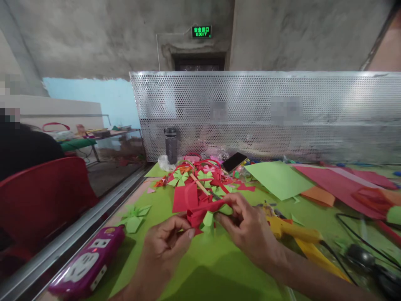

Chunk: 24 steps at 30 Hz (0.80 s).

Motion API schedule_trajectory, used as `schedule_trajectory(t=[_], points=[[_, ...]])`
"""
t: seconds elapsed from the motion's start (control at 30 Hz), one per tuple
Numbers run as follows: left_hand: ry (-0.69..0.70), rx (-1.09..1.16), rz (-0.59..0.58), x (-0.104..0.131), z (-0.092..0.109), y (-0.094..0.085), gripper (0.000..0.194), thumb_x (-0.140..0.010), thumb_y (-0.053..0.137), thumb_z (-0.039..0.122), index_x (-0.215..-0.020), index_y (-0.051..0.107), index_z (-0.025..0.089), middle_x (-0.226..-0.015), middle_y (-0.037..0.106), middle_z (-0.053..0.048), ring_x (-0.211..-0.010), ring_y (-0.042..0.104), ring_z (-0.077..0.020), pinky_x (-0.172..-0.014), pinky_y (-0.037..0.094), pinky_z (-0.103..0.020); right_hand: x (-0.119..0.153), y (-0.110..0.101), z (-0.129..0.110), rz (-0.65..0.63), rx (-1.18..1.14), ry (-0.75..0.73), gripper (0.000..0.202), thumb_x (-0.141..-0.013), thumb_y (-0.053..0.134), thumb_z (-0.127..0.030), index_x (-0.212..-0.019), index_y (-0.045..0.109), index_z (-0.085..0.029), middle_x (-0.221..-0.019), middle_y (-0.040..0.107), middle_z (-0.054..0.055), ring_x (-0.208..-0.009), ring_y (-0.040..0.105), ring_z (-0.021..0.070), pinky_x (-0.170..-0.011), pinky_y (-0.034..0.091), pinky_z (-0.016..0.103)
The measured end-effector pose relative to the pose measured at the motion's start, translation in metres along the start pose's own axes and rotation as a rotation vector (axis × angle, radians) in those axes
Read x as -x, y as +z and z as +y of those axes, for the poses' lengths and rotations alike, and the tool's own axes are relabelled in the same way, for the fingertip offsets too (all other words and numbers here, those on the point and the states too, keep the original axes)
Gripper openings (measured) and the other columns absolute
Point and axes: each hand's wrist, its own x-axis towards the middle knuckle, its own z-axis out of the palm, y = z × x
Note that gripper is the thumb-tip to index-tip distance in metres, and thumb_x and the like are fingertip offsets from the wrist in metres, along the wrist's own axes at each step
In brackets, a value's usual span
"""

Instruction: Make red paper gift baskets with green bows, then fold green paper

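Note:
Between my two hands is a red paper piece [198, 214], folded or bent, with a light green paper flower [208, 221] at its right side. My left hand [167, 242] pinches the red paper's lower left edge between thumb and fingers. Closed on its right end, near the green petals, is my right hand [247, 223]. Just beyond them lies a red paper square [184, 198], and a pile of red, green and pink paper flowers spreads behind it. To the left, a light green paper flower [134, 219] rests on the green table surface [200, 271].
A purple power strip [90, 263] sits at the left edge. On the right are a yellow glue gun [288, 230] with a black cable and coloured paper sheets [282, 179]. A bottle [171, 146] and a phone [234, 161] stand or lie before the perforated metal panel [250, 104].

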Motion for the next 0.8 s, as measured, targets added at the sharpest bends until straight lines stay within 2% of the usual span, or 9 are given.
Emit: schedule_trajectory(t=[0.2, 0.33, 0.47, 0.63, 0.8], points=[[-0.053, 0.025, 0.023, -0.003, 0.004, -0.001, 0.023, -0.066, 0.064, 0.037, -0.058, 0.057, 0.016, -0.053, 0.046, 0.004, -0.049, 0.035, -0.0083, -0.045, 0.029, -0.019, 0.000, 0.000, 0.000, 0.004, 0.042, -0.007, 0.032, -0.082, 0.055, -0.032, -0.111, 0.050, -0.022, -0.050, 0.046, -0.009, -0.043, 0.040, 0.0111, -0.044, 0.028, 0.021], [-0.096, 0.080, 0.010, -0.007, -0.006, -0.003, 0.020, -0.069, 0.065, 0.034, -0.064, 0.059, 0.016, -0.060, 0.054, 0.002, -0.056, 0.045, -0.0105, -0.053, 0.038, -0.020, -0.002, -0.001, -0.001, 0.002, 0.070, 0.002, 0.033, -0.082, 0.054, -0.033, -0.112, 0.051, -0.021, -0.049, 0.043, -0.009, -0.042, 0.037, 0.0112, -0.043, 0.026, 0.022], [-0.112, 0.132, -0.015, -0.010, -0.018, -0.004, 0.018, -0.074, 0.065, 0.033, -0.067, 0.060, 0.016, -0.065, 0.057, 0.001, -0.063, 0.051, -0.0118, -0.064, 0.045, -0.024, -0.002, -0.001, -0.001, -0.004, 0.084, 0.006, 0.032, -0.081, 0.053, -0.032, -0.112, 0.051, -0.021, -0.050, 0.045, -0.008, -0.043, 0.038, 0.0117, -0.044, 0.027, 0.022], [-0.146, 0.221, -0.029, -0.013, -0.023, -0.004, 0.018, -0.075, 0.066, 0.033, -0.069, 0.061, 0.017, -0.067, 0.058, 0.002, -0.064, 0.053, -0.0117, -0.069, 0.048, -0.027, -0.003, -0.002, -0.002, -0.011, 0.103, -0.011, 0.031, -0.082, 0.052, -0.031, -0.112, 0.051, -0.022, -0.053, 0.050, -0.007, -0.044, 0.042, 0.0124, -0.045, 0.030, 0.023], [-0.165, 0.298, -0.028, -0.012, -0.025, -0.004, 0.018, -0.073, 0.069, 0.032, -0.068, 0.061, 0.016, -0.067, 0.060, 0.001, -0.065, 0.054, -0.0117, -0.070, 0.049, -0.028, -0.004, -0.002, -0.002, -0.014, 0.186, -0.040, 0.032, -0.081, 0.057, -0.029, -0.111, 0.051, -0.021, -0.062, 0.058, -0.003, -0.050, 0.053, 0.0158, -0.048, 0.039, 0.026]])
